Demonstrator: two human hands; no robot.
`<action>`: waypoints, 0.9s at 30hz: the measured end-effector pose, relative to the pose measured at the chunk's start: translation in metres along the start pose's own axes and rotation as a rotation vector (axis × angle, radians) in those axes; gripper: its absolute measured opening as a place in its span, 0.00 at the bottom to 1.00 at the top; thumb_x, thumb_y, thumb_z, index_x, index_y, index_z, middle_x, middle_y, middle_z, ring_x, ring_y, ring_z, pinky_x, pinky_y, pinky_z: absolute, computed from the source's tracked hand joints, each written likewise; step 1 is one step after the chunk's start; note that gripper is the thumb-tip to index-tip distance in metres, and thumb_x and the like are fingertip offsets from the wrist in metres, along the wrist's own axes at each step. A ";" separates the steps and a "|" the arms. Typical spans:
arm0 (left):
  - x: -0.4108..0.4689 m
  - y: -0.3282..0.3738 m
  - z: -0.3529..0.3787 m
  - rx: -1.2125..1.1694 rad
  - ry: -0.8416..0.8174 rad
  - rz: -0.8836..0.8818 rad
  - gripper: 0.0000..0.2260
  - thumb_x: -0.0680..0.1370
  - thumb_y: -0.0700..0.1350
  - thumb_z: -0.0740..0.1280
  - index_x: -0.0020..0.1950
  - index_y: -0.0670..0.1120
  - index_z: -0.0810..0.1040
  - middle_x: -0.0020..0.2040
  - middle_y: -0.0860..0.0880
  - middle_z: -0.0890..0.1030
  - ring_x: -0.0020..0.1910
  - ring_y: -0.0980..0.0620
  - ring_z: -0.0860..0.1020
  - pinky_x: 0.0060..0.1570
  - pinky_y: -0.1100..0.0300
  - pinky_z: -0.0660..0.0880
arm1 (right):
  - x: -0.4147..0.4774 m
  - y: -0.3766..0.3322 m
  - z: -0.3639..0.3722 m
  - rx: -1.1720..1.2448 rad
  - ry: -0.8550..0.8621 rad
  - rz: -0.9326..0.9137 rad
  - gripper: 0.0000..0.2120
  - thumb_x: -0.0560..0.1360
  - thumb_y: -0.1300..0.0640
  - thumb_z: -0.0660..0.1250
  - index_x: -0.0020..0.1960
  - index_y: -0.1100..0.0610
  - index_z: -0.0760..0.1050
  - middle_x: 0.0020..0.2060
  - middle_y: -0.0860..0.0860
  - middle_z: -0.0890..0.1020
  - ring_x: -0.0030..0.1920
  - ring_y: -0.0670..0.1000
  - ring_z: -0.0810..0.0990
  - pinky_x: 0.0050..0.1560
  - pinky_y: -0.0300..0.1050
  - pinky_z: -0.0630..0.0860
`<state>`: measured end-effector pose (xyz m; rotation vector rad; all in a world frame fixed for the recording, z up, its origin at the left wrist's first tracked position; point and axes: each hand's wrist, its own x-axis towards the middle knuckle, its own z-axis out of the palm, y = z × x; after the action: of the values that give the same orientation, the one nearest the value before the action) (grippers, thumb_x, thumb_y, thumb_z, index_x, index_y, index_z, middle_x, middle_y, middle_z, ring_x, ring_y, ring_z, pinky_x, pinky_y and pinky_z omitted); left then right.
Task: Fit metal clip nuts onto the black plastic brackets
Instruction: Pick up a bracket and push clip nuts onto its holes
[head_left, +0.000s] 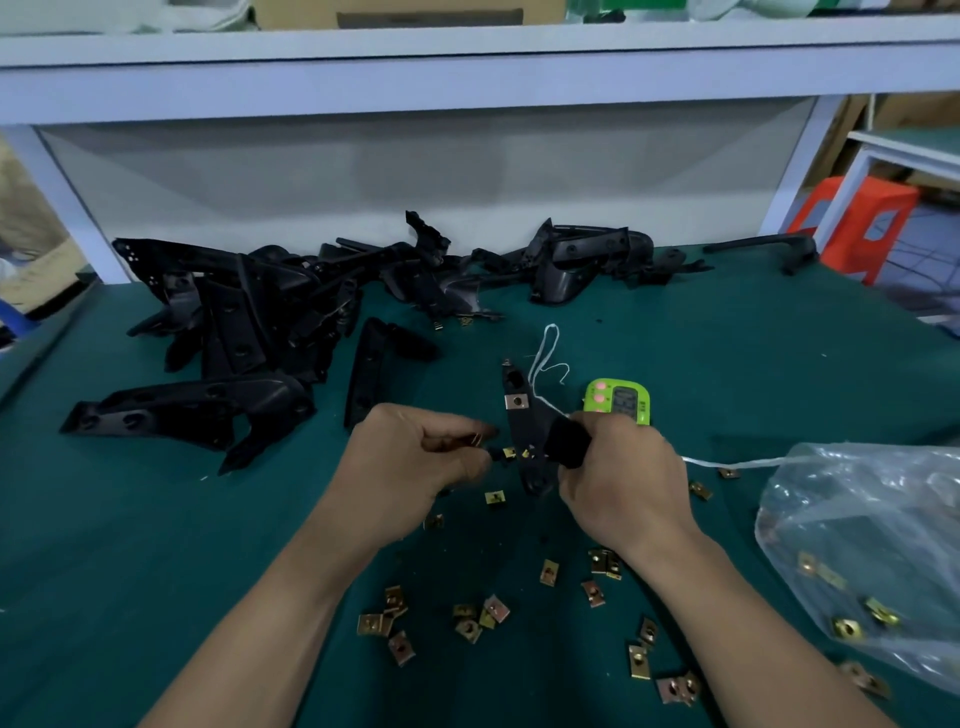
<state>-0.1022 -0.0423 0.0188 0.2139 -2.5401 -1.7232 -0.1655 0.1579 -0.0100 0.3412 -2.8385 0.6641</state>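
Gripping the lower part of a black bracket (519, 431), the right hand (623, 478) held it above the counter (156, 545), its long axis pointing away from the person. The left hand (415, 457), just left of it and not touching, pinched a clip nut (477, 439); a short sideways push would likely seat it. A fitted nut (517, 401) sat higher up the bracket. Loose nuts (395, 618) lay beneath the wrists, with a pile of brackets (249, 322) far left.
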 end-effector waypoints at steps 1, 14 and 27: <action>0.001 0.000 0.003 0.010 -0.017 0.004 0.12 0.77 0.37 0.73 0.51 0.54 0.88 0.39 0.53 0.87 0.37 0.59 0.83 0.38 0.69 0.76 | -0.001 0.000 0.000 -0.012 -0.004 0.001 0.12 0.68 0.55 0.70 0.52 0.47 0.80 0.27 0.44 0.68 0.34 0.56 0.70 0.36 0.44 0.68; -0.009 0.004 0.005 -0.132 -0.176 -0.036 0.09 0.80 0.43 0.71 0.42 0.46 0.88 0.39 0.46 0.86 0.35 0.55 0.79 0.36 0.65 0.74 | -0.005 -0.003 -0.011 -0.253 0.094 0.014 0.14 0.67 0.61 0.67 0.49 0.46 0.77 0.26 0.45 0.64 0.32 0.57 0.68 0.29 0.43 0.55; -0.010 0.006 0.007 -0.010 -0.216 0.003 0.10 0.79 0.46 0.73 0.38 0.51 0.87 0.35 0.48 0.85 0.35 0.56 0.79 0.39 0.64 0.75 | -0.002 -0.001 -0.014 -0.301 0.047 -0.014 0.10 0.69 0.62 0.66 0.46 0.48 0.75 0.27 0.46 0.66 0.32 0.56 0.68 0.29 0.44 0.55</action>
<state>-0.0934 -0.0319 0.0215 0.0237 -2.6749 -1.8515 -0.1610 0.1638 0.0022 0.2899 -2.8296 0.2316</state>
